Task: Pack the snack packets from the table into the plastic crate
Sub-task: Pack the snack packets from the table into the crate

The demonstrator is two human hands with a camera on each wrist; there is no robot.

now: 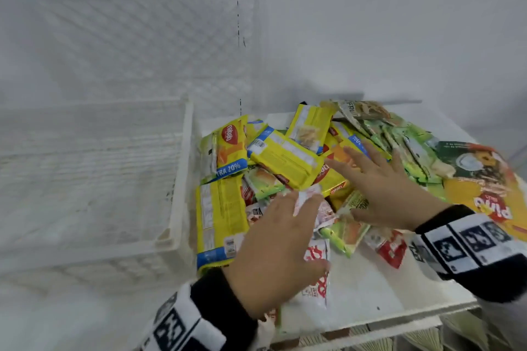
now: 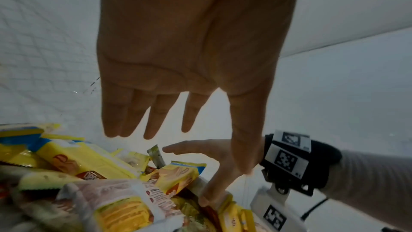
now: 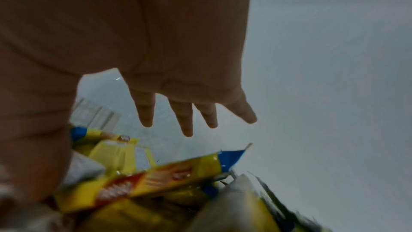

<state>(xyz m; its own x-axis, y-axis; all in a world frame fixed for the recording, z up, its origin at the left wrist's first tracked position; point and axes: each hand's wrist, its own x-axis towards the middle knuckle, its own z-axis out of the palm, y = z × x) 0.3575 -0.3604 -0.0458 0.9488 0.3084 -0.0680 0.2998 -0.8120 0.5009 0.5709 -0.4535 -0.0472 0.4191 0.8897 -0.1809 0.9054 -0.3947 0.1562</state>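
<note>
The snack packets [image 1: 285, 162] are heaped on the white table [image 1: 370, 288], just to the right of the plastic crate [image 1: 176, 179]. The left hand [image 1: 273, 251] and the right hand [image 1: 379, 188] are held over the heap, fingers straight and spread, and nothing is gripped by them.

My left hand [image 1: 273, 248] is stretched forward, palm down, fingers straight and slightly spread, holding nothing. My right hand [image 1: 379, 182] reaches in from the right, palm down too, fingers [image 3: 187, 121] fanned and straight, thumb angled off to the side. Both wrists wear dark cuffs.
</note>
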